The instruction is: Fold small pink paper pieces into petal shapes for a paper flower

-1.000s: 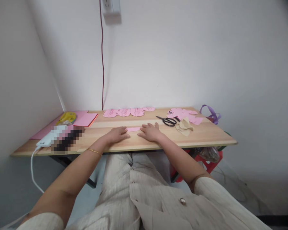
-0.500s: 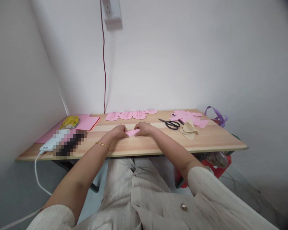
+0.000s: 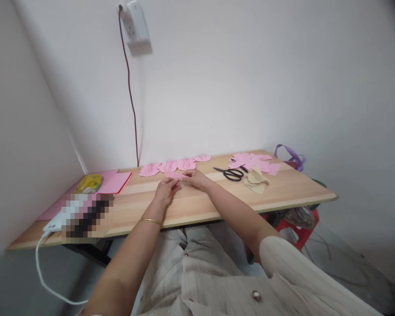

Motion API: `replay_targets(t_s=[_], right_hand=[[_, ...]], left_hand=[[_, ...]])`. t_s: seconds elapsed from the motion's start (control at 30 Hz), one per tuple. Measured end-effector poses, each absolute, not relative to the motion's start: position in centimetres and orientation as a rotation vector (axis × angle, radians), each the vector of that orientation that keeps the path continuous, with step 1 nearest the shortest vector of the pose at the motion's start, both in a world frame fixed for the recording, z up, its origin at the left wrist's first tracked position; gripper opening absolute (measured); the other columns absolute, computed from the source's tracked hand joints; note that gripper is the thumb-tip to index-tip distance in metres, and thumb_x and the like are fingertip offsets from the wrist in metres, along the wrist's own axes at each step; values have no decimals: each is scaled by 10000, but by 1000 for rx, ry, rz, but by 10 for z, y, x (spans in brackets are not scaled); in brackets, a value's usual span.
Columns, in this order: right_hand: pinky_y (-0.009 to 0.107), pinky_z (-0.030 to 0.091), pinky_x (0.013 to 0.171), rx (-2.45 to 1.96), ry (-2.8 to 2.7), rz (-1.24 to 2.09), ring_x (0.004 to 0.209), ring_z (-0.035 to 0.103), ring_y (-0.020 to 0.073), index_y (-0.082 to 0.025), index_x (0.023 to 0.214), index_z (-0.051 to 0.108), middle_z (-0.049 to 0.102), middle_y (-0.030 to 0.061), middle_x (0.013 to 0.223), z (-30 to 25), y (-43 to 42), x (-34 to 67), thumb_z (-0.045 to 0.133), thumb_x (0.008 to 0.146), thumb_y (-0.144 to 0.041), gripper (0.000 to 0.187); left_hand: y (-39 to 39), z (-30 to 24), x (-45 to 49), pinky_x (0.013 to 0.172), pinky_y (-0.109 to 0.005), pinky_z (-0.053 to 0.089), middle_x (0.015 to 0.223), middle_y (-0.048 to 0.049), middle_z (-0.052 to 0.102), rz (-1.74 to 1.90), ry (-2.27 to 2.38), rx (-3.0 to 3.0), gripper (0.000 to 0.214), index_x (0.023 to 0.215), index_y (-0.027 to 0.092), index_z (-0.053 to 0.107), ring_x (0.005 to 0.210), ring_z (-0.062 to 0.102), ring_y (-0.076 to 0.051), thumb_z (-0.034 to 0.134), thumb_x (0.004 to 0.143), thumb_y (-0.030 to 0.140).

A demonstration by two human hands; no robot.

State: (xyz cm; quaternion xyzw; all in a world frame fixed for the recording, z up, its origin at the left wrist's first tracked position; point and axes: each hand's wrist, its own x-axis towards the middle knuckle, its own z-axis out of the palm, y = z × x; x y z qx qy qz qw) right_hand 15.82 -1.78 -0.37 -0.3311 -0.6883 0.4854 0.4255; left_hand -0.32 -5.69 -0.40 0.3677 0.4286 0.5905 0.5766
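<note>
A small piece of pink paper (image 3: 173, 174) is pinched between my two hands over the front middle of the table. My left hand (image 3: 167, 190) is closed at its lower edge, fingertips bent inward. On the paper's right end, my right hand (image 3: 195, 179) grips with thumb and fingers. The fingertips of both hands nearly meet. Just behind them lies a row of several pink paper cutouts (image 3: 167, 166) with wavy edges and dark marks. Black-handled scissors (image 3: 233, 174) rest to the right of my right hand, blades pointing left.
Pink paper scraps (image 3: 253, 161) and a crumpled beige cloth or paper (image 3: 256, 181) lie at the right. Stacked coloured paper (image 3: 116, 182), a yellow packet (image 3: 91, 181) and a white device with a cable (image 3: 54, 223) sit at the left. A red stool (image 3: 304, 232) stands below.
My hands have lifted and turned the pink paper and drawn closer together. My left hand has rolled palm-inward. The camera view has tilted and shifted slightly.
</note>
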Motion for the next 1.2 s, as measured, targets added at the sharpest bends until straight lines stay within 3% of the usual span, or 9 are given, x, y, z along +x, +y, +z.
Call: replay_targets(t_s=[0.27,0.77,0.93,1.2], right_hand=[[224,350,588,-743,-1718,1200,615,473,98,-140,783,665,591,-15,680,-12,-16,160,708,665,-432,318],[247,396,638,-771,-1788,1055,660,509,118,-143,753,662,618,0,704,-2,-32,157,665,699,-396,259],[277,428,718,-779,-1816,988,731,554,144,-150,751,655,641,15,755,1,-36,157,662,696,-373,230],[353,412,895,-717,-1808,509,921,551,189,-191,793,611,614,51,896,2,-32,160,620,719,-260,101]], left_hand=[[-59,-19,-6,745,-303,533,671,-5,612,1443,869,830,223,707,125,616,647,584,-104,802,585,142],[-66,-18,-7,666,-264,535,624,-3,621,1456,821,798,218,669,135,601,613,594,-108,806,598,158],[-65,-20,-8,722,-286,542,644,-22,651,1440,815,820,191,681,132,632,636,614,-119,804,606,165],[-66,-19,-8,857,-352,528,752,-65,707,1459,744,807,230,748,98,677,737,651,-143,809,561,112]])
